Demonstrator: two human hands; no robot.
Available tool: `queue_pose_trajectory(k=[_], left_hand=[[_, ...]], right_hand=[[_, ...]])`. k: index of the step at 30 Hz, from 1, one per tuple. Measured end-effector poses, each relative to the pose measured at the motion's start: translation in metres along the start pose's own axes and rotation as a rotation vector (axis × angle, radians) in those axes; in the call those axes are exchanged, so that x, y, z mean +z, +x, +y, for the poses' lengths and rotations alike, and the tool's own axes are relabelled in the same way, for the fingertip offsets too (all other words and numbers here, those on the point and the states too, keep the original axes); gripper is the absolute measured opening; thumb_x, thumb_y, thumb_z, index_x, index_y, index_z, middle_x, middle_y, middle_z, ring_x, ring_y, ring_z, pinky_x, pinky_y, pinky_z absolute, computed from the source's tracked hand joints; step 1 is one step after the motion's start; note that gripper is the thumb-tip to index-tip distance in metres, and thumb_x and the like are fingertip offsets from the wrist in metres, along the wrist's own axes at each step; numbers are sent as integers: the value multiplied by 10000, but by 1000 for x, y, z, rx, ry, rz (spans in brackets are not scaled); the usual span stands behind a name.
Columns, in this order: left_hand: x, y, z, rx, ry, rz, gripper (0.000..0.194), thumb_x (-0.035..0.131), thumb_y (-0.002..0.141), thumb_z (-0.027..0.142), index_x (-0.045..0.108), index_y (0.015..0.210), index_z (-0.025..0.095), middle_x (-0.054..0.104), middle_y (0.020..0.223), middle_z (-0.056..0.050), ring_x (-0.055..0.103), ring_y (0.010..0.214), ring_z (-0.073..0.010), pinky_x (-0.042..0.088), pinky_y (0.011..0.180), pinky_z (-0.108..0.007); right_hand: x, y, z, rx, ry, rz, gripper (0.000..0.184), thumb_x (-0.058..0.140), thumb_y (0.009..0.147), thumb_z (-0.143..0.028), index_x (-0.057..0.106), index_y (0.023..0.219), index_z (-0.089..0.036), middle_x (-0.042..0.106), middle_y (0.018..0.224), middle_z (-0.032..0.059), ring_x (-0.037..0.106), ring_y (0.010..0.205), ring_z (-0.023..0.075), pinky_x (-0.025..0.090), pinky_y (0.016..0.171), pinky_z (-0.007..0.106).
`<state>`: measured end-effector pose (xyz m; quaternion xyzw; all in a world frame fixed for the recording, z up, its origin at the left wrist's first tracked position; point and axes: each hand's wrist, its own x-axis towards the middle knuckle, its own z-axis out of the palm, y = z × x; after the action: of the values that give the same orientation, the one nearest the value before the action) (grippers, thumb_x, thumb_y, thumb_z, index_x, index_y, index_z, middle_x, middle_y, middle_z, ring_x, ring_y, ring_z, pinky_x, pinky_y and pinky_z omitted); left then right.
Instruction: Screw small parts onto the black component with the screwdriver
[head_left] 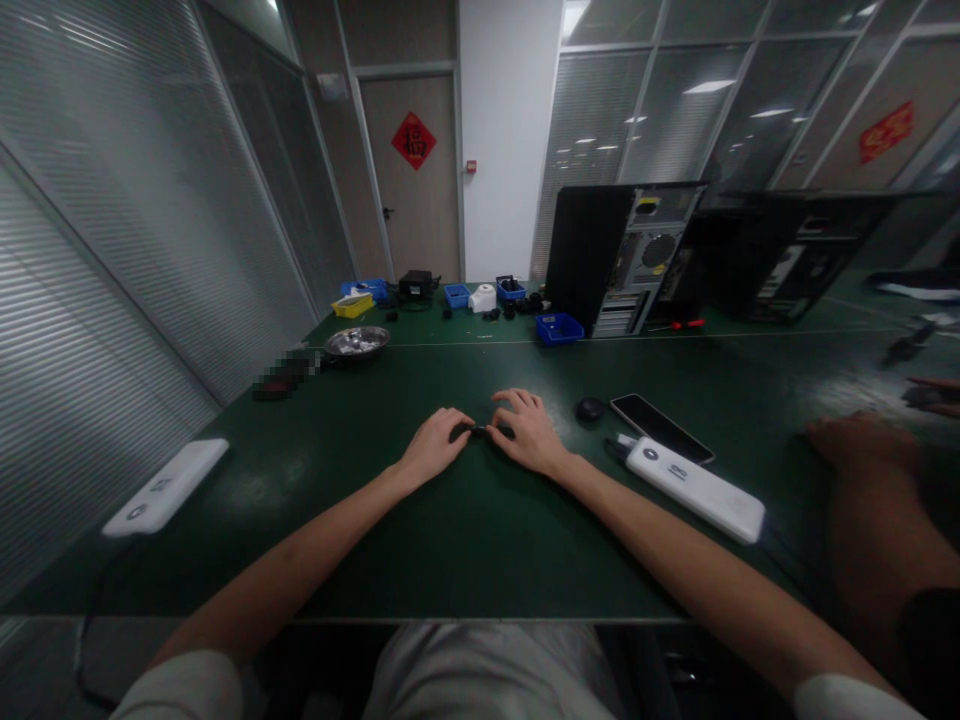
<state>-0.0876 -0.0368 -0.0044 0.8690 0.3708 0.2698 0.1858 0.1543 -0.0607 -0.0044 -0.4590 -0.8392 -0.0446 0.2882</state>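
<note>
My left hand (439,440) rests on the green table with thumb and fingers closed round one end of a small black part (478,429). Too little of that part shows to tell its kind. Close on its other side is my right hand (527,432), its thumb tip at or touching the part. The right fingers arch above the thumb with a gap between. A black computer mouse (590,409) lies right of my right hand, beside a dark phone (661,428) and a white power bank (696,487) with a cable plugged in.
A second white power bank (166,487) lies far left, and a metal bowl (358,342) stands behind my left hand. Blue bins (559,329), a yellow tray (352,305) and computer towers (589,260) line the back. Another person's arm (870,480) reaches in at right.
</note>
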Motion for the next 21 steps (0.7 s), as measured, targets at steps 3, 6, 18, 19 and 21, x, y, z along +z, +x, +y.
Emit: queue_pose_trajectory(k=[3, 6, 18, 19, 21], left_hand=[[0, 1, 0, 20, 0, -9, 221, 549, 1002, 286, 684, 1165, 219, 662, 1149, -62, 585, 1107, -230, 487, 973, -398], [0, 1, 1, 50, -10, -26, 217, 561, 1002, 289, 683, 1170, 225, 666, 1146, -52, 588, 1097, -218, 484, 975, -386], [-4, -2, 3, 119, -57, -68, 280, 517, 1030, 287, 703, 1237, 252, 659, 1147, -63, 596, 1069, -206, 497, 956, -374], [-4, -2, 3, 122, -59, -69, 287, 514, 1031, 286, 704, 1244, 253, 657, 1144, -67, 598, 1062, -207, 501, 947, -372], [-4, -2, 3, 130, -63, -72, 299, 511, 1032, 287, 702, 1260, 254, 654, 1138, -73, 602, 1050, -208, 509, 931, -369]], right_hand=[[0, 0, -1, -15, -1, 0, 147, 641, 954, -360, 671, 914, -222, 551, 1366, 85, 415, 1320, 292, 353, 1078, 527], [1, 0, -2, -30, 1, -1, 140, 651, 949, -353, 667, 911, -219, 546, 1370, 84, 417, 1319, 288, 356, 1078, 518], [-6, -1, -6, -81, 56, -14, 85, 657, 930, -301, 665, 929, -217, 537, 1376, 103, 437, 1313, 297, 436, 1032, 499], [-6, -1, -6, -84, 65, -14, 80, 657, 928, -297, 665, 930, -217, 535, 1378, 105, 440, 1313, 297, 447, 1027, 495], [-6, -2, -6, -88, 82, -14, 73, 650, 929, -287, 666, 931, -215, 530, 1382, 108, 447, 1314, 294, 464, 1020, 489]])
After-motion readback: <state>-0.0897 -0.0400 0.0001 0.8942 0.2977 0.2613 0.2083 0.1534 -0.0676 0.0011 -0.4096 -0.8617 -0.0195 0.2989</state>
